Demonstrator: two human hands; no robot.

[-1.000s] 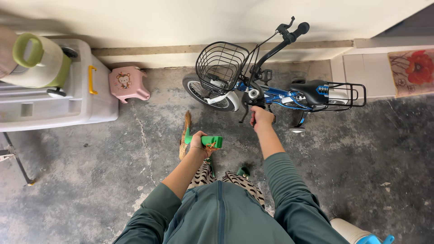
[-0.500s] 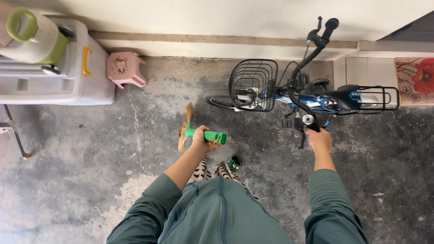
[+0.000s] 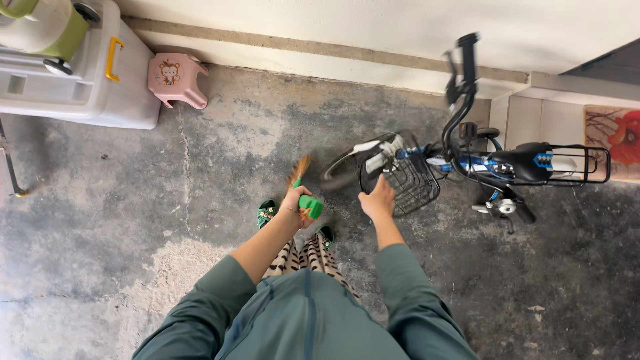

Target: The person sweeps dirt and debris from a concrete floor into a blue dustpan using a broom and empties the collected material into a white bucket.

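My left hand (image 3: 293, 200) grips the green handle of a small straw broom (image 3: 307, 202), whose bristles point away over the concrete floor. My right hand (image 3: 377, 199) rests against the near rim of the wire basket (image 3: 413, 183) on a small blue bicycle (image 3: 467, 163). Whether its fingers close on the rim is unclear. The bicycle stands near the wall with its front wheel (image 3: 340, 173) turned towards me and blurred. Its handlebar (image 3: 462, 63) points at the wall. My feet in green sandals (image 3: 267, 212) stand just below the broom.
A pink child's stool (image 3: 175, 79) and a grey storage box (image 3: 93, 87) carrying a green and white jug (image 3: 40, 27) stand at the back left by the wall. A flowered mat (image 3: 617, 140) lies on a tiled step at the right.
My right hand left the handlebar grip and now sits at the basket. The bicycle's front end swung towards me. The broom moved slightly right and nearer my feet.
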